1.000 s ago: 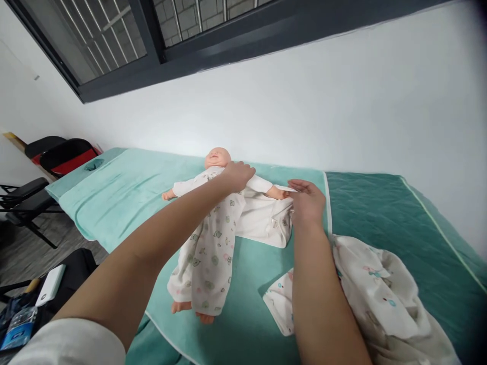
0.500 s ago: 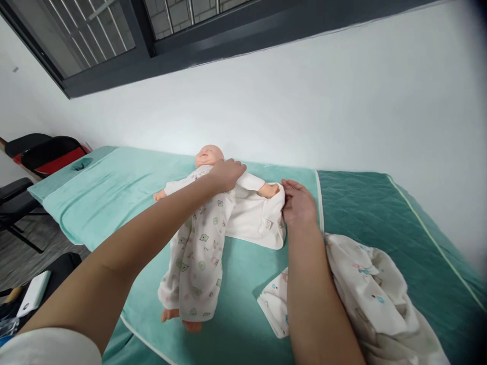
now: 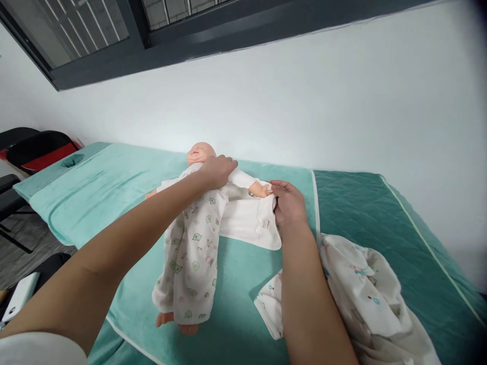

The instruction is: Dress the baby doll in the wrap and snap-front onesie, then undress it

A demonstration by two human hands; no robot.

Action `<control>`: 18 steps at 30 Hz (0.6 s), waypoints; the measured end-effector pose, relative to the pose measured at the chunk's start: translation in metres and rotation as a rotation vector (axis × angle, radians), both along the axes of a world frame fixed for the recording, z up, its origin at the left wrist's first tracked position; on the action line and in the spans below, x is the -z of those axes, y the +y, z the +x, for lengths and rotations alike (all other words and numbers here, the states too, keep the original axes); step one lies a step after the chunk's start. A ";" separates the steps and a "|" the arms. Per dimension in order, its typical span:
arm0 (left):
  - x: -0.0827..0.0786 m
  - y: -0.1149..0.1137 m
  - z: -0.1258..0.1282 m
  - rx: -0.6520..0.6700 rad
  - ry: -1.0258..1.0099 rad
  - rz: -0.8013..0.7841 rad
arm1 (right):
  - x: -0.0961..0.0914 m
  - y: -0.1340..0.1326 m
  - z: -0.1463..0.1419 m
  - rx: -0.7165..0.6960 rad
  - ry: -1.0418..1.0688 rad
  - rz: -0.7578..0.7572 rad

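A baby doll (image 3: 201, 152) lies on its back on the bed, dressed in white trousers (image 3: 194, 258) with a small animal print. One side of a white baby shirt (image 3: 247, 218) is spread out flat beside it, inner side up, a label showing. My left hand (image 3: 218, 170) is closed at the doll's shoulder, and what its curled fingers hold is hidden. At the shirt's outer edge, by the doll's small hand (image 3: 261, 189), my right hand (image 3: 289, 202) pinches the fabric. The doll's white-sleeved arm reaches toward those fingers.
A folded printed cloth (image 3: 269, 306) lies beside my right forearm. Farther right is a crumpled printed cloth (image 3: 373, 289). The bed has a green cover (image 3: 133, 172) and stands against a white wall. Chairs (image 3: 41, 152) and a white object (image 3: 23, 294) are at left.
My right hand has moved slightly left along the shirt's edge, closer to the doll's hand. My left hand stays at the shoulder. The whole view has shifted a little.
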State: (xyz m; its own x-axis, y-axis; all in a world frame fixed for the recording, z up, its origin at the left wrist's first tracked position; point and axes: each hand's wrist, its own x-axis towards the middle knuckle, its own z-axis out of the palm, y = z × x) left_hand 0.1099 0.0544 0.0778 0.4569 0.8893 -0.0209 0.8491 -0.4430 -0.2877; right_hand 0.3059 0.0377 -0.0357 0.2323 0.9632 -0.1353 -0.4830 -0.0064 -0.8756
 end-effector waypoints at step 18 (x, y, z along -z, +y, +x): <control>0.022 -0.011 0.038 -0.028 -0.022 -0.108 | -0.021 -0.010 -0.020 0.544 -0.633 0.475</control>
State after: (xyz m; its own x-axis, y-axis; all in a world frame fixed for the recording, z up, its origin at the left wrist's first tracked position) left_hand 0.1483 0.0435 0.0561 0.4334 0.8948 -0.1076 0.8670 -0.4465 -0.2210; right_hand 0.2863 0.0273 -0.0147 0.5595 0.6241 0.5454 0.2479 0.5018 -0.8287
